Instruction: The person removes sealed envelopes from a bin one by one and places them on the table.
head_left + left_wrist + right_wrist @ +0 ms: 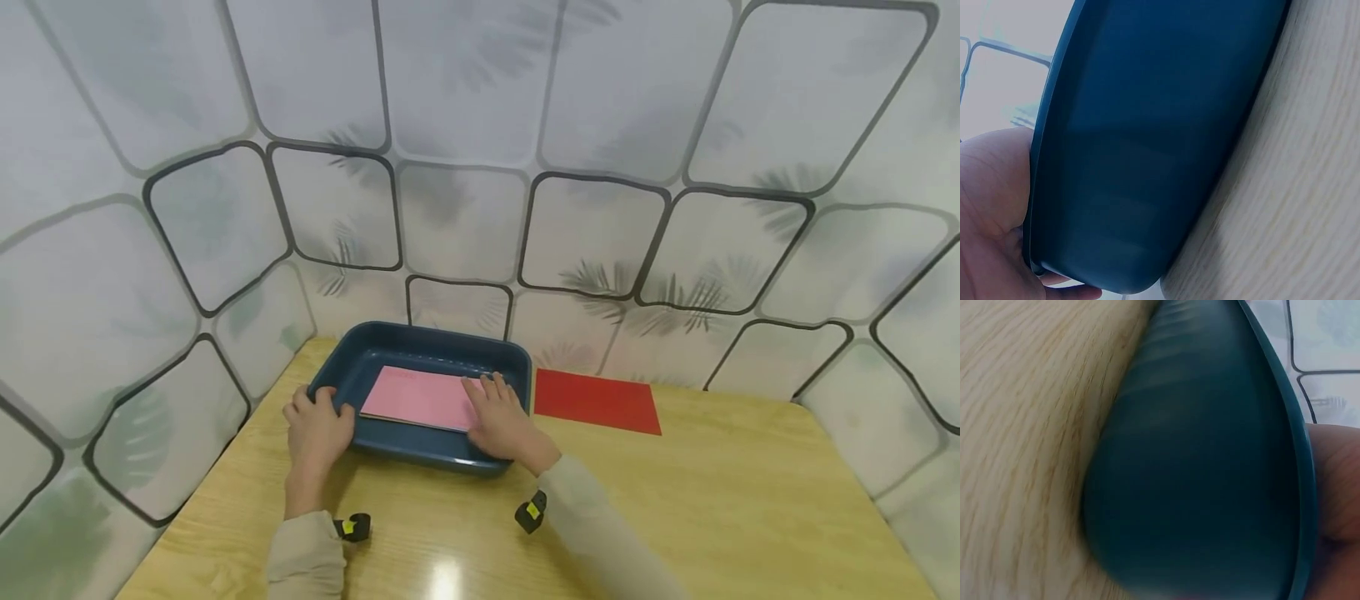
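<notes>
A dark blue plastic tub (420, 454) stands on the table, its rim raised all round. Inside it lies a flat pink paper rectangle (416, 398) with a thin darker line along its near edge. At the tub's left end, my left hand (318, 429) grips the rim, fingers bent over it; the left wrist view has the palm (991, 194) against the lip. My right hand (502, 421) reaches over the near right corner, its fingers extended on the pink paper's right end. The right wrist view shows the tub's outer wall (1197, 469) and part of that hand.
A flat red sheet (596, 402) lies on the wooden table (720, 492) to the right of the tub. Patterned wall covering (465, 217) rises behind and at both sides. Black straps with yellow marks (531, 512) sit at both wrists.
</notes>
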Available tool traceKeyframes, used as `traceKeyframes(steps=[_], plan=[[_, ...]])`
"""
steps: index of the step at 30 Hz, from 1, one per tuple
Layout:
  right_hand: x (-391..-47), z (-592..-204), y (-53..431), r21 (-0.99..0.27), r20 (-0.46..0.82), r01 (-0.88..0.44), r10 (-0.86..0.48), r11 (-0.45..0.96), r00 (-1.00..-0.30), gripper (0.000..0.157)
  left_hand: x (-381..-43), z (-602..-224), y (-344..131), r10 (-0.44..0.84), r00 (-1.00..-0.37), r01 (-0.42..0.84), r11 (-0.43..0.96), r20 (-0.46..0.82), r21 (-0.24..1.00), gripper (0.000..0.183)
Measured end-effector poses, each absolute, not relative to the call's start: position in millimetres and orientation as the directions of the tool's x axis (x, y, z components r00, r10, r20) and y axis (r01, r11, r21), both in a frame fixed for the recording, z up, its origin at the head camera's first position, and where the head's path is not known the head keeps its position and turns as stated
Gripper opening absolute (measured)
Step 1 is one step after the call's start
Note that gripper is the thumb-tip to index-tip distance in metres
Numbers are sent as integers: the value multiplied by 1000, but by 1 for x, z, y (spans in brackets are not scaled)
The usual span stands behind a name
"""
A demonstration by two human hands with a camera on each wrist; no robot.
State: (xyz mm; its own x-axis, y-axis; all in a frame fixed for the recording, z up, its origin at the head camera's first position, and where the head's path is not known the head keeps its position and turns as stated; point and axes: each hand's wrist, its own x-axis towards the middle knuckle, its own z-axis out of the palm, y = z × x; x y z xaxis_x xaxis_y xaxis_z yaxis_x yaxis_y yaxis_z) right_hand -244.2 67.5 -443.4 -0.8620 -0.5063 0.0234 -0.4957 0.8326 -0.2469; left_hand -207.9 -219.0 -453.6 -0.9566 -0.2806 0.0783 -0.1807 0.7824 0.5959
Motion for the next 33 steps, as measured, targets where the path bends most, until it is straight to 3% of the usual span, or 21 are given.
traceKeyframes(steps=[16,33], plan=[[-247,-457,50,-226,1,-517,-531,826,-848,86,-207,-455,-219,-276,-958,-181,783,72,595,51],[-248,-467,47,-191,-126,-456,-483,869,-867,86,-207,-453,-219,-279,-958,-184,777,68,602,51]])
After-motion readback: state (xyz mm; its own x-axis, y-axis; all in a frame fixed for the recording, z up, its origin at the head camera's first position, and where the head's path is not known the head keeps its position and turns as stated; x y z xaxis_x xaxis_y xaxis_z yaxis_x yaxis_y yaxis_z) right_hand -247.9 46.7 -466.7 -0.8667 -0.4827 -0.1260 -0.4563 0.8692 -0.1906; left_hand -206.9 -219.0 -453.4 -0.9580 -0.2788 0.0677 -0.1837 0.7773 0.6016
